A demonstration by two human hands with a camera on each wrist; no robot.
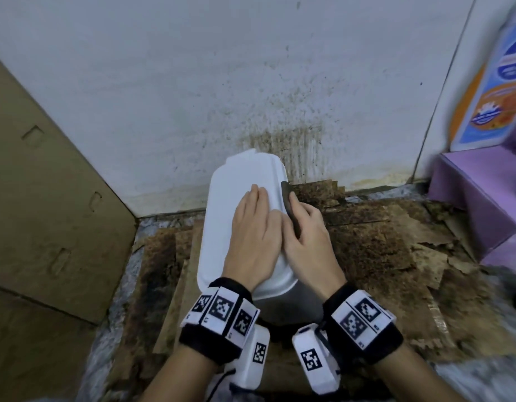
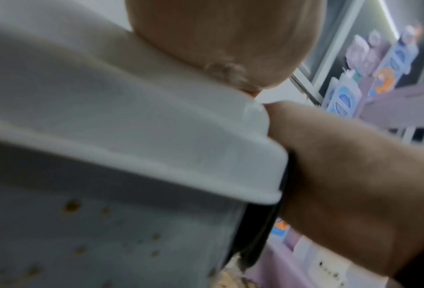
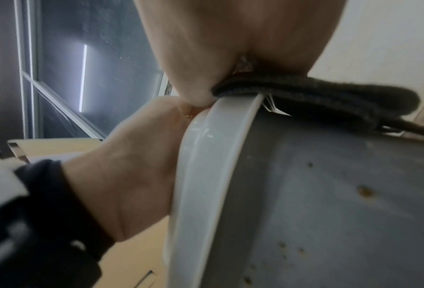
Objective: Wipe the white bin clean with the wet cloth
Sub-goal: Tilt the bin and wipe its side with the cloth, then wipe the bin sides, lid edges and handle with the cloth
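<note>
The white bin (image 1: 225,216) stands against the wall, its lid closed. My left hand (image 1: 255,227) lies flat on the lid with straight fingers. My right hand (image 1: 306,230) grips the dark grey cloth (image 1: 288,201) and holds it against the lid's right edge. The left wrist view shows the lid rim (image 2: 156,146), the grey bin wall (image 2: 82,243) with brown spots, and the cloth (image 2: 260,233) hanging under my right hand (image 2: 353,185). In the right wrist view the folded cloth (image 3: 329,97) wraps over the rim (image 3: 206,175), above the spotted wall (image 3: 329,194).
A big cardboard box (image 1: 48,184) leans at the left. Brown splashes stain the white wall (image 1: 294,134) behind the bin. Soiled, torn cardboard sheets (image 1: 381,250) cover the floor. A purple stand (image 1: 477,192) with a colourful printed panel (image 1: 489,91) is at the right.
</note>
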